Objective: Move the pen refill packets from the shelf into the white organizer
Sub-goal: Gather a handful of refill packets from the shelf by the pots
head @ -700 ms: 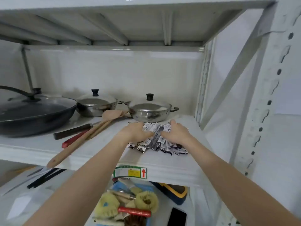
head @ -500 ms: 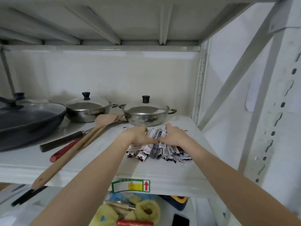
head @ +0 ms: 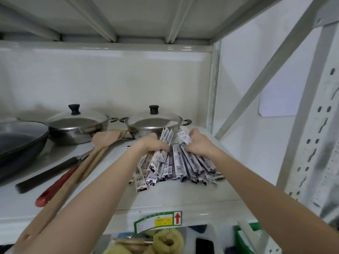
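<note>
A fan of several long black-and-white pen refill packets lies on the white shelf, just in front of a steel pot. My left hand is closed around the far ends of the packets on the left side. My right hand grips the far ends on the right side. Some packet tips stick up between and above both hands. The near ends spread out toward the shelf's front edge. No white organizer is in view.
Two lidded steel pots stand at the back, with a dark pan on the left. Wooden spatulas, a dark handle and a red handle lie left of the packets. Shelf uprights stand on the right; yellow brushes sit below.
Both hands have closed over the packets and gathered their far ends together, tilting some tips upward. The camera has moved closer and tilted up.
</note>
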